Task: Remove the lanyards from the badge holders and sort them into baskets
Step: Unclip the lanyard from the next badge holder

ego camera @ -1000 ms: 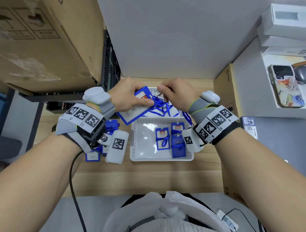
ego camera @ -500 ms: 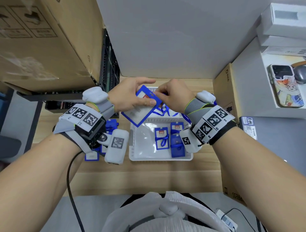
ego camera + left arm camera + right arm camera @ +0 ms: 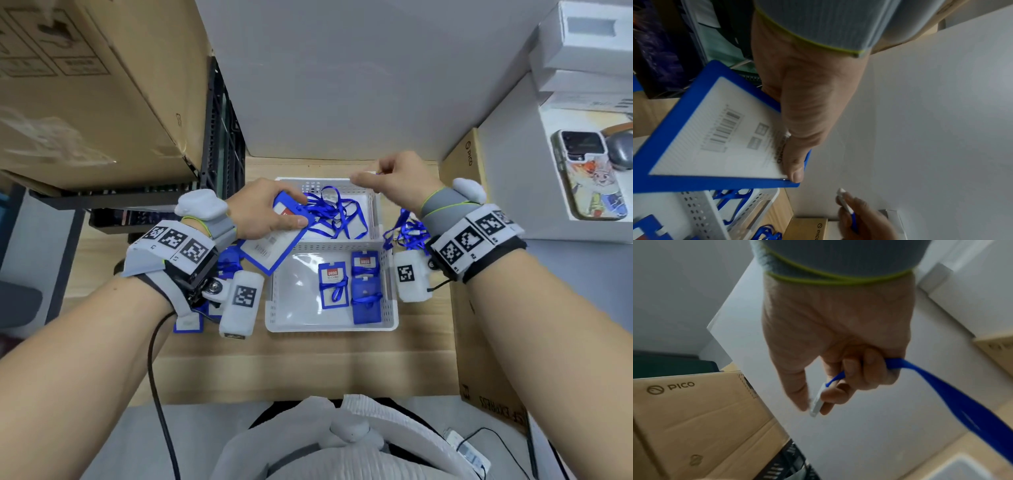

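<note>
Two hands: apart now, where half a second ago they met at the badge holder.
Left hand: grips holder over the baskets.
Right hand: pinches freed lanyard clip above far basket.
Meaning: separated; sorting comes next.

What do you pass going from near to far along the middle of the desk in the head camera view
Bare desk edge → near basket holding badge holders → far basket holding loose blue lanyards → right hand pinching a lanyard's white clip → grey wall panel.
</note>
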A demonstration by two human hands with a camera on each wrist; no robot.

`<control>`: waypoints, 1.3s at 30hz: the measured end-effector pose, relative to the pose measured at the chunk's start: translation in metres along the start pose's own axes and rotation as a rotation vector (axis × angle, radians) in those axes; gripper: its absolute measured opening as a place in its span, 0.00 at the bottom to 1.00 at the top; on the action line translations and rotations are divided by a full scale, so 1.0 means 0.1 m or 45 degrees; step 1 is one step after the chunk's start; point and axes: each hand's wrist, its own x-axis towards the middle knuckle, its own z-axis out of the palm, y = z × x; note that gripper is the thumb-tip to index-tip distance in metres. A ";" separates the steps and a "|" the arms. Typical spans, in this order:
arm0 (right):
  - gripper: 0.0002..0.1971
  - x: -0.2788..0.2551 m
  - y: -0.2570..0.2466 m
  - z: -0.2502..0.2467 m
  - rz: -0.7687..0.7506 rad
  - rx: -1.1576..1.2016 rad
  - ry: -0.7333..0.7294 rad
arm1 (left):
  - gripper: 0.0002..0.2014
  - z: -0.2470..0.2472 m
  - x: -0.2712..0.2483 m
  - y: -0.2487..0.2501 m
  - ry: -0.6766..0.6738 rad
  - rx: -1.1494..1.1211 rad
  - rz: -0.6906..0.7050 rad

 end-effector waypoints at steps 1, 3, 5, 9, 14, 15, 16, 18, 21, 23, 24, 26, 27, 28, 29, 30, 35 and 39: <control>0.25 0.03 0.03 -0.09 0.008 -0.076 0.034 | 0.20 0.03 0.02 -0.01 -0.006 0.005 -0.005; 0.20 0.07 0.07 -0.30 0.018 -0.333 0.132 | 0.20 0.08 0.06 0.00 -0.017 0.026 -0.013; 0.20 0.09 0.10 -0.50 0.032 -0.576 0.213 | 0.19 0.12 0.09 0.02 -0.020 0.042 -0.004; 0.18 0.14 0.17 -0.79 0.042 -0.769 0.322 | 0.18 0.19 0.18 0.09 -0.025 0.034 0.016; 0.14 0.25 0.40 -0.64 0.108 -0.783 0.246 | 0.20 0.30 0.32 0.18 -0.076 0.013 0.011; 0.13 0.28 0.48 -0.56 0.148 -0.735 0.217 | 0.19 0.33 0.35 0.18 -0.084 0.017 0.002; 0.13 0.30 0.58 -0.48 0.198 -0.687 0.180 | 0.18 0.34 0.36 0.20 -0.092 0.031 -0.003; 0.15 0.35 0.81 -0.33 0.297 -0.636 0.101 | 0.17 0.38 0.40 0.20 -0.109 0.048 -0.007; 0.13 0.45 1.14 -0.13 0.435 -0.613 0.023 | 0.16 0.43 0.46 0.13 -0.132 0.023 -0.027; 0.09 0.50 1.29 -0.03 0.490 -0.627 -0.040 | 0.16 0.47 0.49 0.04 -0.153 0.013 -0.071; 0.07 0.53 1.36 0.02 0.513 -0.627 -0.068 | 0.17 0.50 0.53 -0.02 -0.168 -0.004 -0.091; 0.07 0.62 1.47 0.10 0.548 -0.620 -0.108 | 0.18 0.56 0.57 -0.09 -0.190 -0.028 -0.133; 0.10 0.68 1.52 0.14 0.559 -0.615 -0.121 | 0.18 0.58 0.60 -0.12 -0.198 -0.035 -0.146; 0.12 0.72 1.57 0.17 0.571 -0.615 -0.131 | 0.18 0.60 0.62 -0.12 -0.205 -0.037 -0.159; 0.12 0.75 1.60 0.19 0.580 -0.627 -0.137 | 0.19 0.61 0.63 -0.13 -0.207 -0.025 -0.168; 0.12 0.78 1.63 0.21 0.595 -0.638 -0.152 | 0.19 0.64 0.65 -0.13 -0.220 -0.003 -0.178; 0.17 1.02 1.98 0.24 0.702 -0.704 -0.131 | 0.20 0.72 0.78 -0.21 -0.310 -0.020 -0.322; 0.16 1.07 1.88 0.18 0.768 -0.744 -0.089 | 0.21 0.75 0.88 -0.29 -0.304 -0.037 -0.420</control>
